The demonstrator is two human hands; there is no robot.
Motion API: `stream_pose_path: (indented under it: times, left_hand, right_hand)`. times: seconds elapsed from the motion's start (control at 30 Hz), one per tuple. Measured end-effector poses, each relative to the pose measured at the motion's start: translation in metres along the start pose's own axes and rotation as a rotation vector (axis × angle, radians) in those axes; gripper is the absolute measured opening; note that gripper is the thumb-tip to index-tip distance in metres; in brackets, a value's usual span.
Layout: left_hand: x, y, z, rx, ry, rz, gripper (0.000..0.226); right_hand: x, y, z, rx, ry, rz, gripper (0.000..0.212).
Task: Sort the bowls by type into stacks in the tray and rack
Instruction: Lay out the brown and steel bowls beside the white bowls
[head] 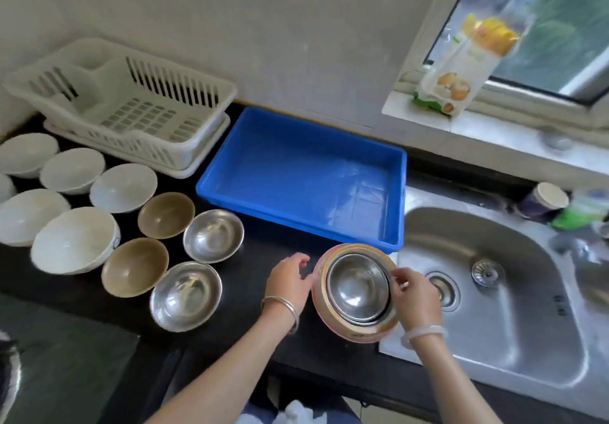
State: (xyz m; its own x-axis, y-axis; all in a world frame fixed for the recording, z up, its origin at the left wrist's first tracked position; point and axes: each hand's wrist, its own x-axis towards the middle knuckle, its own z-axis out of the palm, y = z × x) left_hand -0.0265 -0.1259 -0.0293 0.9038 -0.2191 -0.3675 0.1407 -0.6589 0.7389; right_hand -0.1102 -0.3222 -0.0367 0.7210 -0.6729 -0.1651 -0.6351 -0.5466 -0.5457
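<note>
A mixed stack of bowls (354, 328) stands on the black counter in front of the blue tray (296, 173); steel bowls (357, 286) nest inside a tan and pinkish outer bowl. My right hand (417, 295) pinches the rim of the top steel bowl. My left hand (288, 280) touches the stack's left side with relaxed fingers. To the left, single bowls are spread out: two steel bowls (213, 235) (186, 295), two brown bowls (165, 214) (135, 267) and several white bowls (74, 239). The white rack (131, 107) behind them holds nothing.
A steel sink (487, 291) lies directly right of the stack, with a strainer plug in it. A cup and a green item stand at the sink's back right. A food packet leans on the window sill. The counter's front edge runs just below my wrists.
</note>
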Motion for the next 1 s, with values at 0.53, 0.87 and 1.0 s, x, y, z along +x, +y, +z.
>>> stream_pose_path:
  times: [0.53,0.87,1.0]
  left_hand:
    - [0.022,0.029,0.055,0.389,-0.054,0.111,0.028]
    - [0.019,0.031,0.048,0.460,-0.006,0.213,0.015]
    - [0.020,0.031,0.046,0.506,0.001,0.214,0.011]
  right_hand:
    - [-0.008,0.031,0.010,0.218,-0.045,0.172,0.012]
    - [-0.008,0.028,0.008,0.210,-0.052,0.161,0.015]
    - [-0.006,0.025,0.008,0.186,-0.056,0.176,0.017]
